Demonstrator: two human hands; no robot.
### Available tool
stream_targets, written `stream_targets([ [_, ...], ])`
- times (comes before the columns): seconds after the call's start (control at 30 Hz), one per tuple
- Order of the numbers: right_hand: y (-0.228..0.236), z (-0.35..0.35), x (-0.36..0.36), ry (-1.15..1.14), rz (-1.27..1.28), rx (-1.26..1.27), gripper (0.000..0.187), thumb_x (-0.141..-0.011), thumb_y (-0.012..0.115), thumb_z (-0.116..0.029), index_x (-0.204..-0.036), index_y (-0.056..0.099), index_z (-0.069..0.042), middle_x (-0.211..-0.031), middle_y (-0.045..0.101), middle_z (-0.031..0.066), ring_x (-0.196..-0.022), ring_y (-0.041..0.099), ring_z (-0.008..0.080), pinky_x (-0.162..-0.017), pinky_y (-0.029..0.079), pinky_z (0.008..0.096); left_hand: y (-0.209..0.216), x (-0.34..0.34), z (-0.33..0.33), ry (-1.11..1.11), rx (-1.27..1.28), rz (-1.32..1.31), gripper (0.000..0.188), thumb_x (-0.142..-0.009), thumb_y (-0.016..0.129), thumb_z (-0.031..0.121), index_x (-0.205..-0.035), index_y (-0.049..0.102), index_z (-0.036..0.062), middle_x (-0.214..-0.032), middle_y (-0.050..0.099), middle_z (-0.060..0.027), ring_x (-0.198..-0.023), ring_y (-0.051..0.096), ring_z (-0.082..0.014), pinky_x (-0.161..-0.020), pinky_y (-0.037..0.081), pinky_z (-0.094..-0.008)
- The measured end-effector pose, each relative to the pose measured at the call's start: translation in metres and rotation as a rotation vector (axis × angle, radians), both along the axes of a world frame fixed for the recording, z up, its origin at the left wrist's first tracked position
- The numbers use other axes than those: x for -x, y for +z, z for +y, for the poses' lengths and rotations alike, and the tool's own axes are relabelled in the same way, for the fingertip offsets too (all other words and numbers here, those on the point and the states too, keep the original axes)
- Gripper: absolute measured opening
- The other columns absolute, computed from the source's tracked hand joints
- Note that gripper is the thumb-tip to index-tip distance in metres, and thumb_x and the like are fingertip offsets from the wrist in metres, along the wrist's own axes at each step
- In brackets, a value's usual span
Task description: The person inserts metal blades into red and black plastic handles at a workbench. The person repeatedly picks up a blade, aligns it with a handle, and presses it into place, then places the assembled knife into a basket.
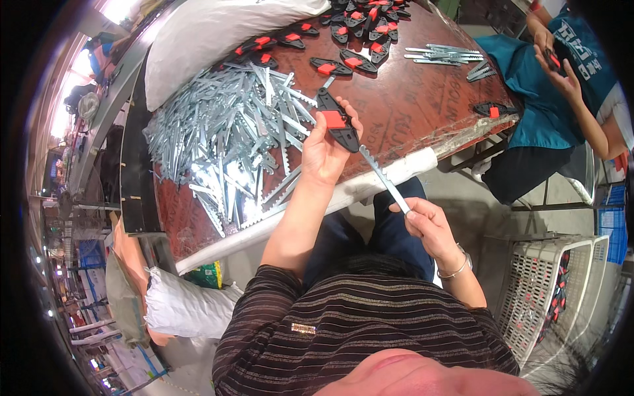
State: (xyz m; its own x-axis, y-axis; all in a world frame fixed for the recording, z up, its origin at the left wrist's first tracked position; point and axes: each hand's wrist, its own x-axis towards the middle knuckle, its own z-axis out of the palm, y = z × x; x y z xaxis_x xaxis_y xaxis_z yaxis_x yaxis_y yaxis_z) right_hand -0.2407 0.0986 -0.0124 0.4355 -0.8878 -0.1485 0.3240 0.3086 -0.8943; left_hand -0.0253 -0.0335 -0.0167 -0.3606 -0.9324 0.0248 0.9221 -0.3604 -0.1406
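My left hand (pixel 327 148) grips a black diamond-shaped plastic part (pixel 340 129) with a red block in its middle, over the near edge of the table. A thin metal end sticks out from the far tip of that part. My right hand (pixel 428 228) pinches the lower end of a silver notched metal strip (pixel 383 177). This strip slants up and left, its tip close to the black part's near end; whether they touch I cannot tell. Just left of my left hand spreads a big heap of similar notched strips (pixel 218 125).
Several black-and-red parts (pixel 360 33) lie at the table's far side beside a white sack (pixel 211 39). Loose strips (pixel 442 54) rest on the reddish table (pixel 422 105) at right. A co-worker's hands (pixel 558 69) hold a similar part. A white crate (pixel 535 284) stands lower right.
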Motion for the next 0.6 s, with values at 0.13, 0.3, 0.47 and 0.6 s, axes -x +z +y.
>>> stream_targets([
  [0.13,-0.003,-0.001,-0.001,0.012,0.009,0.003,0.028,-0.092,0.046,-0.008,-0.115,0.056,0.004,-0.065,0.036,-0.0091,-0.055,0.028,0.0021,-0.05,0.021,0.0184,0.0,0.002,-0.003,0.013,-0.026,0.033,0.04,-0.091,0.056,0.019,-0.126,0.044,0.0026,-0.118,0.051,-0.0099,-0.11,0.051,-0.0239,-0.092,0.043,-0.0429],
  [0.3,-0.002,-0.004,-0.003,0.009,0.02,-0.001,0.027,-0.092,0.045,-0.007,-0.115,0.057,0.003,-0.066,0.037,-0.0098,-0.055,0.028,0.0014,-0.049,0.02,0.0179,0.002,0.001,-0.003,0.0,-0.045,0.091,0.041,-0.092,0.054,0.021,-0.127,0.043,0.0027,-0.119,0.051,-0.0102,-0.111,0.051,-0.0242,-0.092,0.044,-0.0433],
  [0.47,0.011,-0.008,-0.004,-0.025,0.123,0.004,0.027,-0.093,0.045,-0.007,-0.115,0.057,0.003,-0.066,0.037,-0.01,-0.055,0.028,0.0011,-0.049,0.021,0.0178,0.0,0.006,0.002,0.017,-0.032,-0.058,0.042,-0.09,0.058,0.018,-0.126,0.045,0.0038,-0.121,0.05,-0.0099,-0.111,0.05,-0.025,-0.091,0.045,-0.0422],
  [0.6,0.012,-0.01,-0.018,-0.018,0.065,-0.02,0.027,-0.093,0.046,-0.008,-0.116,0.056,0.003,-0.066,0.036,-0.0101,-0.055,0.029,0.0011,-0.05,0.022,0.0178,-0.006,0.012,-0.002,0.042,0.003,-0.052,0.043,-0.09,0.057,0.021,-0.127,0.044,0.0014,-0.12,0.05,-0.0098,-0.111,0.05,-0.0239,-0.093,0.045,-0.0406],
])
